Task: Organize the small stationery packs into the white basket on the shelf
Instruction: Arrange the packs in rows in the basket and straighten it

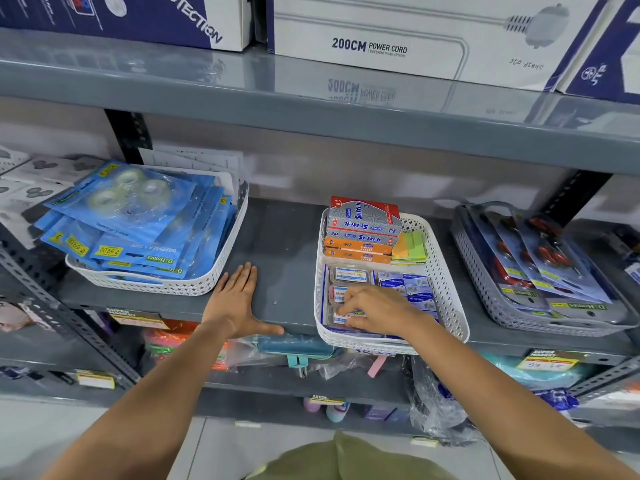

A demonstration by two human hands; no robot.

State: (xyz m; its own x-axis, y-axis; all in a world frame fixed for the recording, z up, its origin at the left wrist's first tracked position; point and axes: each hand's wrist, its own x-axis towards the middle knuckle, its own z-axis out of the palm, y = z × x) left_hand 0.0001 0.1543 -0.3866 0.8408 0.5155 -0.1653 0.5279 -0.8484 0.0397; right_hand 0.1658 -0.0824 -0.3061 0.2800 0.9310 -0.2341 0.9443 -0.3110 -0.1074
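Note:
A white perforated basket [446, 271] stands on the grey shelf [277, 237], middle right. Its front half holds several small clear stationery packs [349, 276] with blue-and-white labels, and blue packs [412, 285] beside them. My right hand [374, 311] reaches into the basket's front, fingers curled down on a small pack [341, 318] at the front left; the palm hides most of it. At the basket's back lie stacked red and orange pen boxes [363, 230] and yellow-green sticky notes [412, 247]. My left hand [239, 299] rests flat on the bare shelf, fingers spread.
A white basket [166, 282] of blue tape packs sits to the left. A grey basket [485, 271] with carded scissors stands on the right. White and navy boxes [381, 36] fill the shelf above. Bagged goods hang under the shelf's front edge.

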